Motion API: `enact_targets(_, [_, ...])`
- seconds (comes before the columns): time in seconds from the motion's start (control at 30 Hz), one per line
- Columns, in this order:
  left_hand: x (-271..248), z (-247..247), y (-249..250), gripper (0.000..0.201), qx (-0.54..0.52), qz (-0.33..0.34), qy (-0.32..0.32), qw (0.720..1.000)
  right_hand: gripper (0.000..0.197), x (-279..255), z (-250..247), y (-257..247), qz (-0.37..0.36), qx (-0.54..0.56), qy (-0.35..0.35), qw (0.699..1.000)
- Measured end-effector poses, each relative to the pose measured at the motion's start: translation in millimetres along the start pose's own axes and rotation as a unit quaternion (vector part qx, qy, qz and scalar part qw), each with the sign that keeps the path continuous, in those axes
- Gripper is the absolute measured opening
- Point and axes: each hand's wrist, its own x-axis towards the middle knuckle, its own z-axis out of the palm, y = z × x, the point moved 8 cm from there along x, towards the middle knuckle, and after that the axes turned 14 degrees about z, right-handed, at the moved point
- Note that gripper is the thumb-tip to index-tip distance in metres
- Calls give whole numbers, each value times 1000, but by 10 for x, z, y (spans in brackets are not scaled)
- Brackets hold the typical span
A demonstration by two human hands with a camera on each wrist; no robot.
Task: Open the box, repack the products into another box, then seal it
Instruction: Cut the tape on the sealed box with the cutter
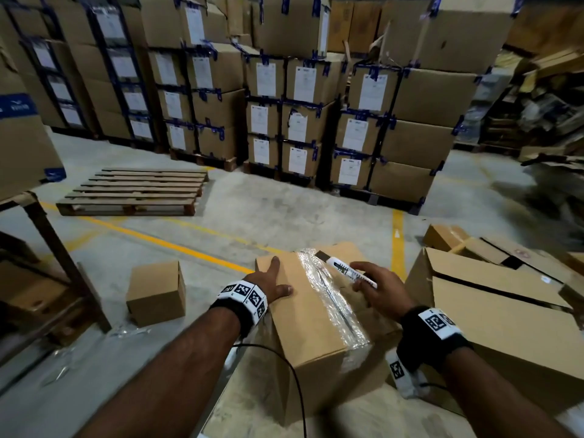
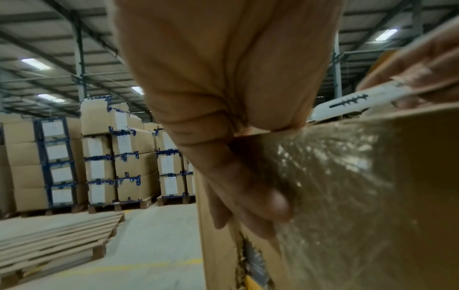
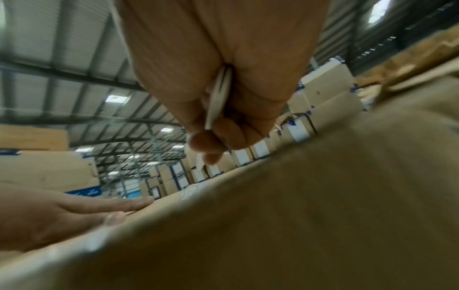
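A sealed cardboard box (image 1: 303, 314) stands in front of me, clear tape (image 1: 331, 298) running along its top seam. My left hand (image 1: 271, 282) lies flat on the box's top left part, fingers over the left edge; in the left wrist view the left hand (image 2: 238, 157) reaches down the box's side (image 2: 347, 196). My right hand (image 1: 376, 286) grips a white box cutter (image 1: 344, 268) over the taped seam, its tip pointing to the far end. The right wrist view shows the cutter (image 3: 218, 98) held in the right hand's curled fingers (image 3: 211, 143).
A small closed box (image 1: 156, 292) sits on the floor to the left. A large open box (image 1: 505, 317) with loose flaps is at the right. A wooden pallet (image 1: 132, 191) lies farther left. Stacks of labelled cartons (image 1: 284, 105) fill the back.
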Motion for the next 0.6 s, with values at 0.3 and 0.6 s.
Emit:
enact_targets(0.3, [57, 104, -56, 88, 20, -7, 7, 1000, 27, 151, 115, -633, -34, -181, 28, 983])
enact_targets(0.6, [73, 109, -78, 86, 18, -1, 17, 1000, 31, 158, 158, -686, -28, -212, 33, 976])
